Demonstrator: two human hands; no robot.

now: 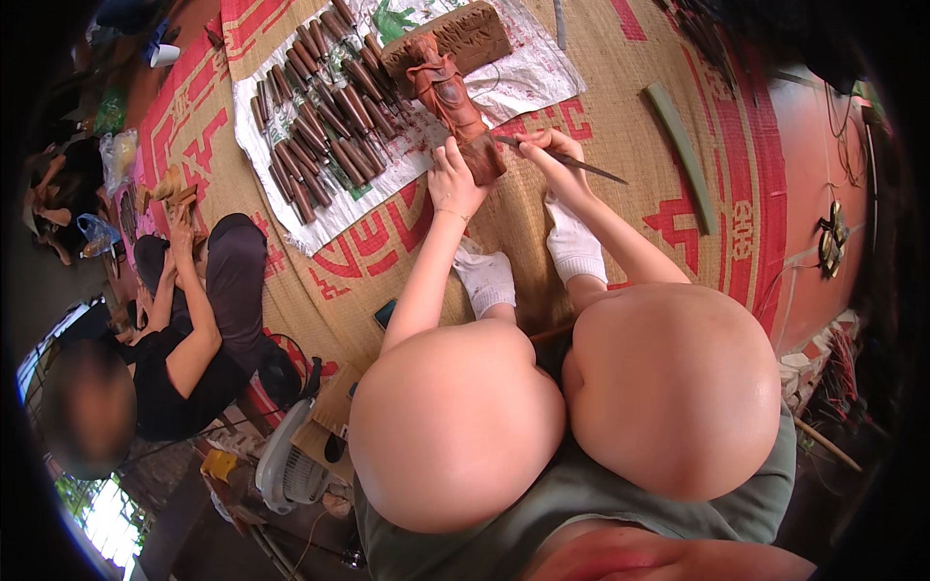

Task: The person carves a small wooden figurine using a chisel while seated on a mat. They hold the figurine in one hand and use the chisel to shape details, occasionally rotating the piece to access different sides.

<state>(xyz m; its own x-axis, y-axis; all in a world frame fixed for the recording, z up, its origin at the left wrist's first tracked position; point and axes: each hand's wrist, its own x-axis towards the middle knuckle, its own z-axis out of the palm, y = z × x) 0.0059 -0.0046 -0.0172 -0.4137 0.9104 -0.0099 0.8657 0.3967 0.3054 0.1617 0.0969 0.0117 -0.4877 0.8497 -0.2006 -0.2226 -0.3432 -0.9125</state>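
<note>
A reddish-brown carved wooden figurine (448, 97) leans with its upper end against a carved wooden block (475, 37). My left hand (455, 181) is closed round the left side of its base, steadying it. On the other side, my right hand (557, 160) grips a slim, dark, file-like tool (603, 174). One end of this tool points at the figurine's lower part; whether it touches is too small to tell. Its tapered other end sticks out to the right, past my fingers.
Several wooden-handled carving tools (334, 107) lie in rows on a white sheet (291, 218) over a patterned woven mat (620, 97). A long greenish strip (683, 155) rests at right. Another person (194, 320) sits at left, hands on a pale carved piece (170, 186). A fan (291, 465) stands behind.
</note>
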